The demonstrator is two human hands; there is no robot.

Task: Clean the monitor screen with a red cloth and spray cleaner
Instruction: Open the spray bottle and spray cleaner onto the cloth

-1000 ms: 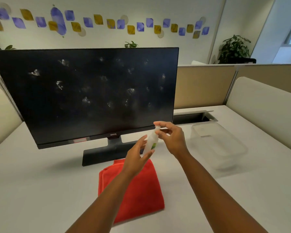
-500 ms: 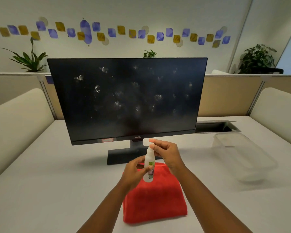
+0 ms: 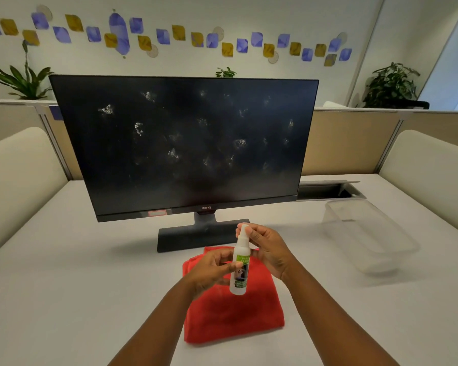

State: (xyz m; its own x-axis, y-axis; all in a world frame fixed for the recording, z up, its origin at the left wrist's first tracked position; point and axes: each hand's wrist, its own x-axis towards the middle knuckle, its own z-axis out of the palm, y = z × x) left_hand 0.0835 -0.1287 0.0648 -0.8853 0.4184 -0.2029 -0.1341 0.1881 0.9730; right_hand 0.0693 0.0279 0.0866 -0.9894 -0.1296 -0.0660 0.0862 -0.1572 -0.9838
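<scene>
Our left hand [image 3: 212, 268] grips the spray bottle [image 3: 240, 262] above the red cloth [image 3: 233, 313]; our right hand [image 3: 266, 247] pinches its top. We should aim the nozzle squarely at the smudged monitor screen [image 3: 191, 143].

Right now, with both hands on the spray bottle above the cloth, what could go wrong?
1. The left hand pinches the spray bottle at its label while the right hand grips its top; if the top comes loose suddenly, the bottle could slip onto the red cloth.
2. The nozzle's direction is unclear, so spray may miss the smudged monitor screen.
3. Too much liquid might run down into the lower bezel.
</scene>
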